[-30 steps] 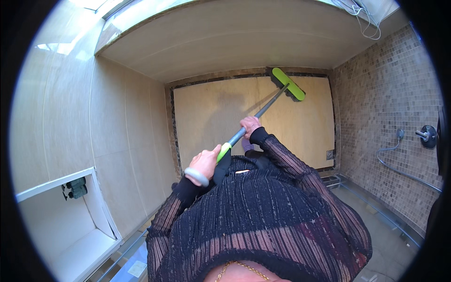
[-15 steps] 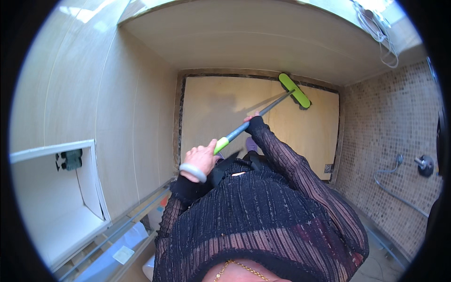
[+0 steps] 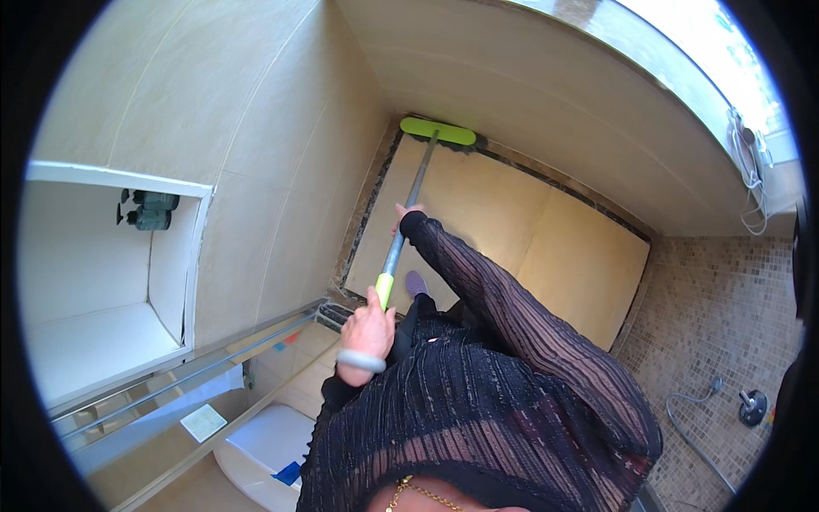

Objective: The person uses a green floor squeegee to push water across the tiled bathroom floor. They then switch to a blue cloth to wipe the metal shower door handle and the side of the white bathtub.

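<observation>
One broom (image 3: 421,177) is clamped in the left hand (image 3: 368,330) and, farther along, the right hand (image 3: 407,211), green head (image 3: 438,130) beyond.

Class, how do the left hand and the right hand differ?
The left hand holds the green grip; the right hand holds the grey pole farther forward. The left hand has a pale bangle at its wrist; the right hand shows only a black cuff. Both hold the same broom.
</observation>
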A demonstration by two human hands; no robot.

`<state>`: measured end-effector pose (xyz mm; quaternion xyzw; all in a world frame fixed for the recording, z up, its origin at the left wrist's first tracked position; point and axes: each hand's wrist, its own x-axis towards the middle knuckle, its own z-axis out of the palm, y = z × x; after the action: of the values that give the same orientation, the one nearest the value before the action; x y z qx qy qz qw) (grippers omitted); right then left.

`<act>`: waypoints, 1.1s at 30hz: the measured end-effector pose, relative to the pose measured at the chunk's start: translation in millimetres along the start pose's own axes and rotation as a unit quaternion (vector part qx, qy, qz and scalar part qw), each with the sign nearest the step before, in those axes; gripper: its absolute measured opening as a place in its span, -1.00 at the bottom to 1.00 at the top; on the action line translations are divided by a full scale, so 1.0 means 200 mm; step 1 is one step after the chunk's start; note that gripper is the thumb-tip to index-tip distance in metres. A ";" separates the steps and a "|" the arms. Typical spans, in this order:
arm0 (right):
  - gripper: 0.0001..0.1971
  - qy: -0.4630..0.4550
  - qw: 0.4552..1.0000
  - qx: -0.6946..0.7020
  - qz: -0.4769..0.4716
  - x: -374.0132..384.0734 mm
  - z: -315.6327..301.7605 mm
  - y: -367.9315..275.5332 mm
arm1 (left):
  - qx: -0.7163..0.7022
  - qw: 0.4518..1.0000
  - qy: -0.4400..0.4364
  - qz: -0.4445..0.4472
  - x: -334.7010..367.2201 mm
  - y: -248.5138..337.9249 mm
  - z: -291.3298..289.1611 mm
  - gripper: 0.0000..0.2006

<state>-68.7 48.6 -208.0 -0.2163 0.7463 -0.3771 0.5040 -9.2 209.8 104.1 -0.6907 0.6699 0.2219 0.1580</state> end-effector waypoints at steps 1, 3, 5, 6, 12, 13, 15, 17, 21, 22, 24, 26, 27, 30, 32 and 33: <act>-0.67 -0.014 0.985 -0.151 -0.085 0.04 -0.03 -0.02 | -0.016 1.000 0.002 0.001 0.04 0.02 0.02 -0.48; -0.68 -0.084 0.874 -0.400 -0.264 0.01 -0.15 -0.18 | -0.029 0.999 0.011 -0.024 0.10 0.00 0.07 -0.47; -0.74 -0.218 0.684 -0.564 -0.410 0.02 -0.31 -0.30 | -0.105 0.994 -0.002 -0.008 0.12 -0.04 0.04 -0.44; -0.80 -0.179 0.698 -0.528 -0.449 0.04 -0.33 -0.30 | -0.095 0.995 -0.007 -0.001 0.12 -0.01 0.04 -0.43; -0.89 -0.233 0.622 -0.595 -0.451 0.12 -0.37 -0.38 | -0.116 0.992 0.009 0.050 0.18 0.02 0.08 -0.42; -0.90 -0.223 0.625 -0.585 -0.467 0.11 -0.39 -0.38 | -0.122 0.990 0.015 0.067 0.20 -0.01 0.08 -0.42; -0.76 -0.218 0.630 -0.571 -0.479 0.03 -0.42 -0.44 | -0.150 0.982 0.020 0.110 0.23 -0.09 0.02 -0.41; -0.79 -0.228 0.676 -0.518 -0.471 0.00 -0.48 -0.45 | -0.140 0.982 -0.012 0.127 0.25 -0.10 -0.07 -0.42; -0.85 -0.185 0.724 -0.477 -0.463 0.09 -0.66 -0.34 | -0.149 0.960 -0.052 0.232 0.38 -0.10 -0.15 -0.45; -0.86 -0.177 0.724 -0.467 -0.475 0.15 -0.72 -0.26 | -0.166 0.952 -0.076 0.247 0.41 -0.07 -0.18 -0.49; -0.87 -0.158 0.735 -0.449 -0.484 0.23 -0.89 -0.15 | -0.154 0.940 -0.110 0.282 0.50 -0.01 -0.13 -0.52; -0.86 -0.108 0.775 -0.403 -0.474 0.17 -1.05 -0.10 | -0.133 0.932 -0.126 0.312 0.55 0.06 -0.09 -0.53; -0.85 -0.086 0.780 -0.401 -0.473 0.19 -1.14 -0.03 | -0.112 0.927 -0.129 0.335 0.57 0.13 -0.08 -0.53; -0.81 -0.004 0.793 -0.388 -0.469 0.19 -1.35 0.08 | -0.076 0.914 -0.135 0.375 0.57 0.29 -0.02 -0.51; -0.77 0.029 0.808 -0.385 -0.446 0.17 -1.44 0.12 | -0.061 0.908 -0.137 0.392 0.57 0.38 0.00 -0.50; -0.77 0.047 0.814 -0.379 -0.438 0.15 -1.47 0.13 | -0.053 0.905 -0.145 0.397 0.57 0.42 0.00 -0.49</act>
<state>-347.5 144.3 -184.4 -0.6763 0.6793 -0.2546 0.1278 -92.1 107.5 52.5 -0.3351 0.8456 0.3993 0.1151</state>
